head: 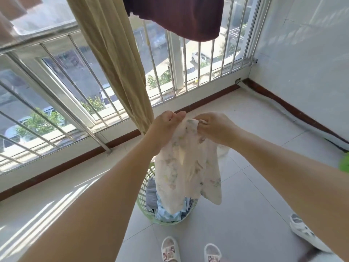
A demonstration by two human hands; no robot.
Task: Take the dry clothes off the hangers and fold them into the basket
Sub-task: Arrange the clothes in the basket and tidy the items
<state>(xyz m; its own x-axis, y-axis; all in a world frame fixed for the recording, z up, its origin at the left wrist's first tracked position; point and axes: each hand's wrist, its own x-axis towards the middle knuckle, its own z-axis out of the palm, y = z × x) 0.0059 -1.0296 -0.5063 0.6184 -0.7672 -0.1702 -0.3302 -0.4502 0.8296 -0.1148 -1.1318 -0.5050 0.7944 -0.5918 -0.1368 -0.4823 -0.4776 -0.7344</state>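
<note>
Above the green basket (144,188), both hands meet at the top edge of a thin white garment (188,173) printed with faint pastel flowers. The left hand (166,127) curls its fingers and thumb over the bunched fabric from the left; the right hand (213,127) pinches the same edge from the right, its fingertips tucked into the cloth. The two hands are almost touching. The garment is soft, light and crumpled, hanging straight down from the grip with its long axis vertical, its lower folds trailing to just above, or perhaps touching, the clothes in the basket; the overlap makes that hard to judge.

The basket is round, plastic, with a wall pierced by rows of small holes, and stands on pale glossy floor tiles (245,214). Inside it lie folded clothes (166,210) in light blue and grey stripes.

A long beige cloth (117,59) hangs down on the left, smooth and pleated, narrowing toward its lower end near the left wrist. A dark maroon garment (179,16) hangs at the top of the view. Behind them run vertical metal bars (187,65) before a window, with a dark red skirting strip (207,100) below. Two floral slippers (190,250) show at the bottom edge, and a white sandal (302,233) lies on the tiles to the right.
</note>
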